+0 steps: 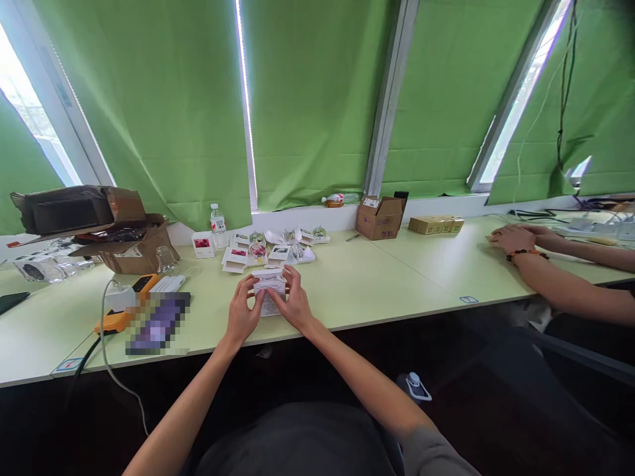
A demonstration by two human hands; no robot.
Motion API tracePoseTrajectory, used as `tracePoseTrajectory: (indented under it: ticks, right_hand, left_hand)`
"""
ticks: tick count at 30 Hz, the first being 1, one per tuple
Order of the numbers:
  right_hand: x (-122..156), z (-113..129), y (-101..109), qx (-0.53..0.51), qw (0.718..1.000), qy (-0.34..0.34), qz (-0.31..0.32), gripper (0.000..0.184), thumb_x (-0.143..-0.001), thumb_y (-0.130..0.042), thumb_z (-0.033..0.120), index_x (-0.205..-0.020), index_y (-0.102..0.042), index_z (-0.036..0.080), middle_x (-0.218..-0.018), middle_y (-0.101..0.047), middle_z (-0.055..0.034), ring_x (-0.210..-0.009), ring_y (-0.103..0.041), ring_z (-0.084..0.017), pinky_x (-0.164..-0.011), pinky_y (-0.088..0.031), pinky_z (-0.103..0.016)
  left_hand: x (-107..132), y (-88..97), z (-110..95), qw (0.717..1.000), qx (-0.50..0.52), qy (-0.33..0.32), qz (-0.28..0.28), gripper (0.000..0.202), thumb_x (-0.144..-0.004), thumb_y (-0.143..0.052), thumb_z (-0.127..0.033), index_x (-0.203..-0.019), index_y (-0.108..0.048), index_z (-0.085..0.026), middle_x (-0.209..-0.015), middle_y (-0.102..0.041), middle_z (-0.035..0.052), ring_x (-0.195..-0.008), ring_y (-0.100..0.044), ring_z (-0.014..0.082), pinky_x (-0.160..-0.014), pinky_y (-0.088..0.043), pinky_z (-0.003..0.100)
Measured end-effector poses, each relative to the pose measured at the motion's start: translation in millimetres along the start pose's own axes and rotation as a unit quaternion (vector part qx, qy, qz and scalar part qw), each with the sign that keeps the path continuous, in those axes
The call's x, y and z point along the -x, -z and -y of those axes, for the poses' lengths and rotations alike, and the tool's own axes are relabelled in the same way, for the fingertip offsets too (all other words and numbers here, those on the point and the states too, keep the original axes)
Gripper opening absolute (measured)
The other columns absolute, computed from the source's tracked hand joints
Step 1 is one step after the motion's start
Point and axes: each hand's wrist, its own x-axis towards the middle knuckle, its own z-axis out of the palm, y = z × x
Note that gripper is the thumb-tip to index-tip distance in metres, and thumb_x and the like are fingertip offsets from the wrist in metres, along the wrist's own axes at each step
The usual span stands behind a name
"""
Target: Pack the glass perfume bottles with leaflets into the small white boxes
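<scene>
Currently, the left hand [241, 312] and right hand [296, 305] grip a white box [269, 283] with their fingers [292, 277]. Thumbs pressing too hard could crease its side.

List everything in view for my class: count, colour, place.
white box: one, white, front centre
small boxes: several, white, beyond it
bottles: two, clear, along back
open carton: one, brown, right of bottles
long packaging: count unclear, yellowish, beside open carton
cardboard boxes: at least two, brown, left
orange items: two, orange, left
pixelated item: one, purplish, front left
blinds: several, green, behind
tabletops: several, pale green, below
co-worker's hands: two, bare, far right
left grip: one, bare, on white box
right grip: one, bare, on white box
</scene>
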Motion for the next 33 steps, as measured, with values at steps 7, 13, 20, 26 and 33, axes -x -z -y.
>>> tracePoseTrajectory:
  ticks: [7, 13, 20, 26, 33]
  right_hand:
    - [-1.4, 4.7, 3.6, 0.042, 0.999, 0.007, 0.026, 0.044, -0.088, -0.056, 0.043, -0.125, -0.042, 0.023, -0.109, -0.064, -0.0066, -0.082, -0.066, -0.02, -0.073, -0.053, -0.033]
    - [-1.8, 4.4, 3.5, 0.07, 0.997, 0.021, 0.02, 0.042, -0.089, -0.053, 0.044, -0.123, -0.044, 0.021, -0.111, -0.063, -0.0072, -0.083, -0.063, -0.02, -0.074, -0.05, -0.033]
    - [-2.2, 3.3, 3.9, 0.071, 0.997, 0.029, 0.028, 0.042, -0.089, -0.053, 0.043, -0.124, -0.045, 0.021, -0.116, -0.062, -0.0076, -0.09, -0.063, -0.021, -0.075, -0.048, -0.033]
    - [-3.3, 1.4, 4.3, 0.064, 0.997, 0.009, 0.04, 0.043, -0.088, -0.056, 0.045, -0.122, -0.046, 0.021, -0.111, -0.064, -0.0075, -0.087, -0.063, -0.021, -0.071, -0.048, -0.032]
    - [-4.1, 3.1, 7.9, 0.05, 0.997, -0.008, 0.065, 0.051, -0.084, -0.059, 0.051, -0.123, -0.046, 0.02, -0.105, -0.066, -0.0067, -0.085, -0.063, -0.021, -0.071, -0.047, -0.031]
  left_hand:
    - [0.5, -1.7, 4.4, 0.999, 0.033, 0.022, -0.017, 0.051, -0.089, -0.059, -0.032, -0.134, -0.036, -0.024, -0.126, -0.055, 0.0115, -0.103, -0.062, 0.0199, -0.079, -0.058, 0.035]
    - [-0.8, 0.9, 0.7, 1.0, 0.009, -0.009, 0.009, 0.034, -0.092, -0.053, -0.031, -0.125, -0.052, -0.024, -0.129, -0.053, 0.0107, -0.111, -0.058, 0.0212, -0.082, -0.058, 0.033]
    - [-1.0, 1.2, 0.0, 1.0, -0.002, -0.017, 0.009, 0.031, -0.092, -0.053, -0.029, -0.122, -0.055, -0.023, -0.128, -0.053, 0.0101, -0.113, -0.056, 0.0212, -0.081, -0.058, 0.032]
    - [-0.4, 0.8, 2.6, 1.0, -0.01, 0.002, 0.019, 0.034, -0.092, -0.053, -0.029, -0.125, -0.053, -0.023, -0.125, -0.056, 0.0098, -0.105, -0.059, 0.0197, -0.079, -0.059, 0.033]
    - [0.2, 0.3, 1.2, 1.0, -0.003, 0.008, 0.028, 0.036, -0.091, -0.054, -0.03, -0.127, -0.052, -0.024, -0.127, -0.055, 0.0092, -0.109, -0.057, 0.0201, -0.082, -0.057, 0.033]
